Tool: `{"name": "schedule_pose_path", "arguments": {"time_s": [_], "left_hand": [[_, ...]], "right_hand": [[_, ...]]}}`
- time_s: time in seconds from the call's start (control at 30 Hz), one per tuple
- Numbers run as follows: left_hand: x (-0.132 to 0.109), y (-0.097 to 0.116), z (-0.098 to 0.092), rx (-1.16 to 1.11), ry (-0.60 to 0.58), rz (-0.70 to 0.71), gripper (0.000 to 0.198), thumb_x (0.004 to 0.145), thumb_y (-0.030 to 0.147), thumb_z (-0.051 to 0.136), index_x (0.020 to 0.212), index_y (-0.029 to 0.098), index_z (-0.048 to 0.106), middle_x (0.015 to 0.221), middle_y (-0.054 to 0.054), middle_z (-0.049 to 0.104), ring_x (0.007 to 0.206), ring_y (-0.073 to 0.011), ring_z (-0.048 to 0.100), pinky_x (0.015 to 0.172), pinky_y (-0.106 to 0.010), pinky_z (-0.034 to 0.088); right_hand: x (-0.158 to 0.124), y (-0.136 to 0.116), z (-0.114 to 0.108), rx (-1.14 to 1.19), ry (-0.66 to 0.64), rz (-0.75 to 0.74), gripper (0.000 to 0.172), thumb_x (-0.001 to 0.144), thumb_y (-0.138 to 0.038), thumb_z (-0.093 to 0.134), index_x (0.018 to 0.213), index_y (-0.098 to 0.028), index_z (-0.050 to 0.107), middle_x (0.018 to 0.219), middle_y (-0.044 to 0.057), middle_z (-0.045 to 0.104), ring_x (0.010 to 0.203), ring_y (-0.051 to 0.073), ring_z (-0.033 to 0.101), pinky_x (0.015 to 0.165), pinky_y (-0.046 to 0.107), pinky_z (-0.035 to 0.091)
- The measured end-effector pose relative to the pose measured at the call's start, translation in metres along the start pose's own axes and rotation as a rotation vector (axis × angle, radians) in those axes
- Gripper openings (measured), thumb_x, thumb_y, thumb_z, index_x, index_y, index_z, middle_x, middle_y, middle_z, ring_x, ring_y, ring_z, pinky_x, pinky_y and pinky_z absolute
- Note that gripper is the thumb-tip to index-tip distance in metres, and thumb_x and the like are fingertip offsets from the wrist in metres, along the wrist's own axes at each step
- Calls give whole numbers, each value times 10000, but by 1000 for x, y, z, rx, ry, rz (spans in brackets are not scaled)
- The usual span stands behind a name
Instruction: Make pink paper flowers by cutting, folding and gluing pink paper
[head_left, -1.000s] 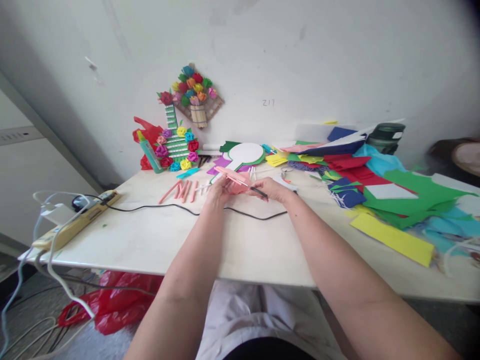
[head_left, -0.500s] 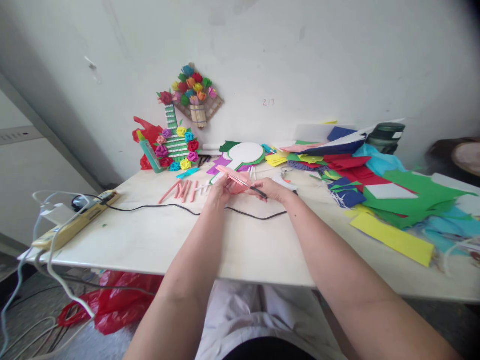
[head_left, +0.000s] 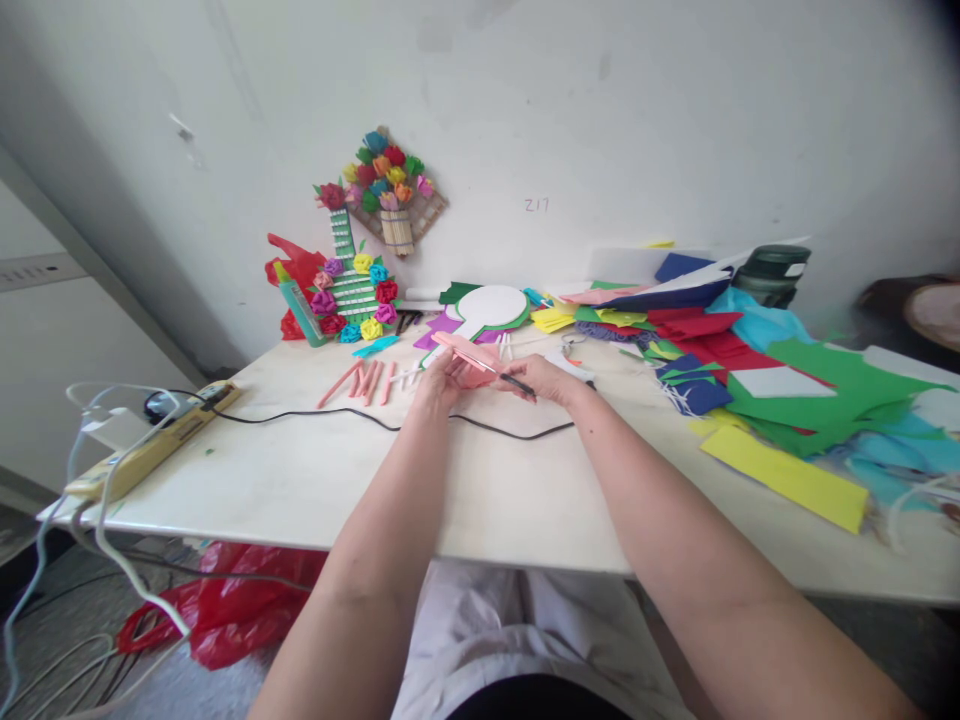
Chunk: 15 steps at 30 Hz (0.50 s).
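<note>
Above the middle of the table, my left hand (head_left: 444, 378) pinches a piece of pink paper (head_left: 457, 347). Scissors with dark handles (head_left: 519, 384) are in my right hand (head_left: 544, 378), and their blades lie along the pink paper. Whether the blades are parted is too small to make out. Left of my hands lie several rolled pink strips (head_left: 367, 382) and a few short white sticks (head_left: 409, 377). Just behind them, a round white card shape with a handle (head_left: 491, 308) rests on green and purple paper.
Coloured paper sheets (head_left: 795, 385) cover the table's right side, with a dark green cup (head_left: 772, 275) behind. A black cord (head_left: 337, 411) crosses the table from a power strip (head_left: 161, 437). Paper-flower crafts (head_left: 354, 275) and a glue bottle (head_left: 298, 305) stand at the back left.
Almost nothing differs. Both hands, the pink paper and the scissors keep practically the same place and pose.
</note>
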<state>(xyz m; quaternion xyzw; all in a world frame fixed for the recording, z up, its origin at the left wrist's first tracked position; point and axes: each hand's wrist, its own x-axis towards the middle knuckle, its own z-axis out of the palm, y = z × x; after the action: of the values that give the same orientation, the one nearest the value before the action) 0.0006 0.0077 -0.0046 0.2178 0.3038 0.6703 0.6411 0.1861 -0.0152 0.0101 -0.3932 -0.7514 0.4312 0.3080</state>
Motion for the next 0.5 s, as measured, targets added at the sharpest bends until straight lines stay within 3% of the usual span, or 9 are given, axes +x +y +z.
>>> {"name": "schedule_pose_path", "arguments": {"time_s": [0.23, 0.5], "left_hand": [[-1, 4, -2, -15, 19, -10, 37, 781, 161, 579, 794, 130, 592, 696, -54, 630, 637, -124, 630, 639, -216, 527], [-5, 9, -1, 137, 79, -37, 90, 762, 208, 609, 776, 123, 581, 658, -53, 630, 572, -122, 619, 572, -210, 507]], "right_hand": [[-2, -2, -1, 16, -21, 8, 352, 596, -460, 699, 675, -124, 633, 426, -69, 407, 375, 44, 335, 379, 196, 288], [-4, -3, -2, 25, -18, 35, 368, 584, -461, 716, 703, -122, 634, 436, -63, 432, 381, 45, 348, 381, 195, 297]]}}
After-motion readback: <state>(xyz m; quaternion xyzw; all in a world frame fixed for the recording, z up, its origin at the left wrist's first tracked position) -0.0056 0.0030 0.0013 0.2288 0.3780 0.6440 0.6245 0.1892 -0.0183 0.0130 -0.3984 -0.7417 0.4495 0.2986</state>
